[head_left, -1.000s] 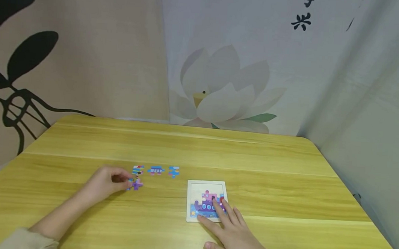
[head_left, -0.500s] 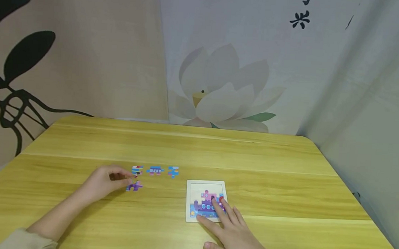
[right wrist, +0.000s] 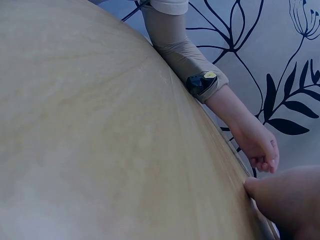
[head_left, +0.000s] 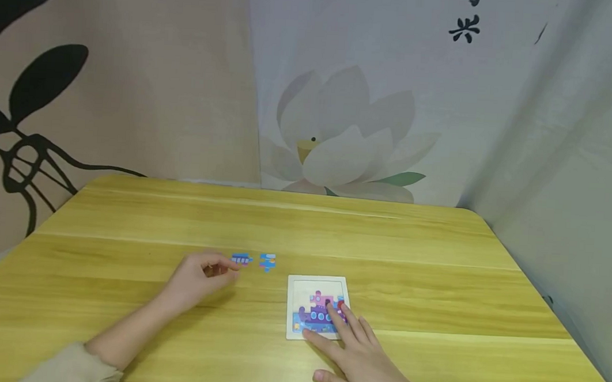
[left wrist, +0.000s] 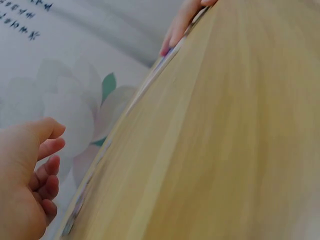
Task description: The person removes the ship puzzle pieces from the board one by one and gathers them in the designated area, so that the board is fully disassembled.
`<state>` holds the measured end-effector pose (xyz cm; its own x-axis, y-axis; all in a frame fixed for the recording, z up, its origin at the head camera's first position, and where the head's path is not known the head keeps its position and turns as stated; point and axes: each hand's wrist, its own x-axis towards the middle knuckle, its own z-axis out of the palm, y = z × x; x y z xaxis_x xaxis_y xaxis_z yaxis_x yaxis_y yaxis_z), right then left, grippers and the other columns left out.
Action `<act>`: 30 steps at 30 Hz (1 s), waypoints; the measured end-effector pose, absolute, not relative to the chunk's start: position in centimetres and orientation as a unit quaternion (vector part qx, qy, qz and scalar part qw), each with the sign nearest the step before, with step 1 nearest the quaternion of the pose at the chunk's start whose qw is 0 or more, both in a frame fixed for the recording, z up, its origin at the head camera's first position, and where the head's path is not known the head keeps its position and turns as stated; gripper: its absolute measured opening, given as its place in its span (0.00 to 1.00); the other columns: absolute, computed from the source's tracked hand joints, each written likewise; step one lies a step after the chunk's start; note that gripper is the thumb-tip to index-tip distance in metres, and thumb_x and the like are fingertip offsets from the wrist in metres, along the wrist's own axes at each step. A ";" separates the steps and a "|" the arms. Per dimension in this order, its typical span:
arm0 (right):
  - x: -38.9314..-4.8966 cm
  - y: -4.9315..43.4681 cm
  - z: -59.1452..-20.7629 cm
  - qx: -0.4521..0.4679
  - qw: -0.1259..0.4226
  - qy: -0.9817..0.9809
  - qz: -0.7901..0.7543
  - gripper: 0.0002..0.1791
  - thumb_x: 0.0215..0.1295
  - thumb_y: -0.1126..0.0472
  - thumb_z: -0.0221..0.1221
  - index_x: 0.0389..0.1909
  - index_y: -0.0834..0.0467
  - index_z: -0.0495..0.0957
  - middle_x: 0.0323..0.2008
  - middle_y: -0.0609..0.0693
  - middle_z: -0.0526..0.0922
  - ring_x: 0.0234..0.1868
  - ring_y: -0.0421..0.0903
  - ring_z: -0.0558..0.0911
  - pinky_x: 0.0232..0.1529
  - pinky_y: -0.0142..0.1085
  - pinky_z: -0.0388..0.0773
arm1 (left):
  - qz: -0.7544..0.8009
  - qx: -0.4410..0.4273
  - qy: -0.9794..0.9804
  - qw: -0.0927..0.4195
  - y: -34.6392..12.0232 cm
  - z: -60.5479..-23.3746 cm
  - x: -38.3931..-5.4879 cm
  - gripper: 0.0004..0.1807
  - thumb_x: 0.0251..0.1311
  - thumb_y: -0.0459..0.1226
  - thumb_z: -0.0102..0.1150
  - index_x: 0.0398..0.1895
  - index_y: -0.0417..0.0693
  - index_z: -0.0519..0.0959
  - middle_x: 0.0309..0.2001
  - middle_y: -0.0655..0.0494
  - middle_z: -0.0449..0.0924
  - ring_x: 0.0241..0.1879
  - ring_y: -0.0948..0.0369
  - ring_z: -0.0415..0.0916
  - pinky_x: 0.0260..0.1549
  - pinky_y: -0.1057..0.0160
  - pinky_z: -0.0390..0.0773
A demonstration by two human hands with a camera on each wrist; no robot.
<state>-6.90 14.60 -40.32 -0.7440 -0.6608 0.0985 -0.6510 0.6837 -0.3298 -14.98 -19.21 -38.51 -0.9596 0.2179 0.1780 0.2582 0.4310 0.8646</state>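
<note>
My left hand [head_left: 200, 280] hovers over the table with its fingers loosely bent and nothing visible between them. Its fingertips are beside a blue and purple puzzle piece [head_left: 240, 259], and another blue puzzle piece [head_left: 267, 261] lies to the right of that one. In the left wrist view the left hand [left wrist: 25, 175] shows several bent fingers above the table edge. The right hand [head_left: 360, 352] is spread, its fingertips resting on a white-framed puzzle board [head_left: 290, 305]. A partly filled purple boat picture [head_left: 320, 316] lies in that board. The fingers cover its lower right part.
Everything lies on a wood-grain table [head_left: 416, 260]. Behind it hangs a curtain [head_left: 353, 89] with a lotus print and dark leaf drawings. In the right wrist view a dark device [right wrist: 200, 84] sits on the left sleeve.
The left hand has left the purple piece at the far left and moved right, toward the blue and purple piece. It now hides the left pieces. The right hand stays on the board.
</note>
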 end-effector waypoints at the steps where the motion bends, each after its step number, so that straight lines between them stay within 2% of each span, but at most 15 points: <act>1: -6.9 14.6 -40.3 -0.356 0.013 0.918 -0.173 0.29 0.71 0.39 0.46 0.71 0.40 0.62 0.72 0.65 0.46 0.71 0.66 0.43 0.59 0.68 0.49 | -0.517 -0.146 -0.843 0.015 -18.8 -38.5 -15.0 0.09 0.56 0.40 0.68 0.37 0.45 0.85 0.29 0.53 0.74 0.30 0.56 0.67 0.26 0.66 0.70; 5: -6.9 14.5 -40.2 -0.352 0.017 0.919 -0.178 0.29 0.70 0.38 0.46 0.71 0.40 0.62 0.72 0.66 0.45 0.71 0.65 0.43 0.60 0.68 0.48 | -0.518 -0.169 -0.838 0.006 -17.3 -38.7 -15.2 0.08 0.55 0.38 0.68 0.36 0.45 0.85 0.30 0.54 0.73 0.32 0.55 0.66 0.29 0.65 0.70; 11: -6.8 14.5 -40.0 -0.346 0.034 0.920 -0.183 0.30 0.70 0.38 0.45 0.71 0.40 0.61 0.72 0.67 0.45 0.71 0.65 0.42 0.61 0.67 0.46 | -0.516 -0.187 -0.836 0.004 -15.5 -38.9 -15.4 0.06 0.55 0.37 0.68 0.35 0.47 0.85 0.27 0.56 0.73 0.29 0.56 0.67 0.28 0.65 0.69; 18: -6.7 14.6 -39.9 -0.339 0.046 0.921 -0.188 0.30 0.70 0.37 0.46 0.71 0.39 0.61 0.72 0.69 0.44 0.71 0.66 0.40 0.61 0.67 0.45 | -0.494 -0.211 -0.843 -0.003 -13.2 -39.0 -15.5 0.06 0.55 0.37 0.68 0.35 0.49 0.85 0.29 0.60 0.76 0.30 0.57 0.71 0.30 0.63 0.73; 30: -6.8 14.6 -39.9 -0.340 0.039 0.922 -0.181 0.30 0.70 0.36 0.45 0.71 0.38 0.61 0.71 0.69 0.45 0.71 0.67 0.41 0.60 0.67 0.48 | -0.470 -0.283 -0.836 -0.014 -10.1 -39.4 -16.3 0.10 0.54 0.40 0.68 0.38 0.46 0.85 0.33 0.63 0.79 0.36 0.60 0.72 0.36 0.61 0.74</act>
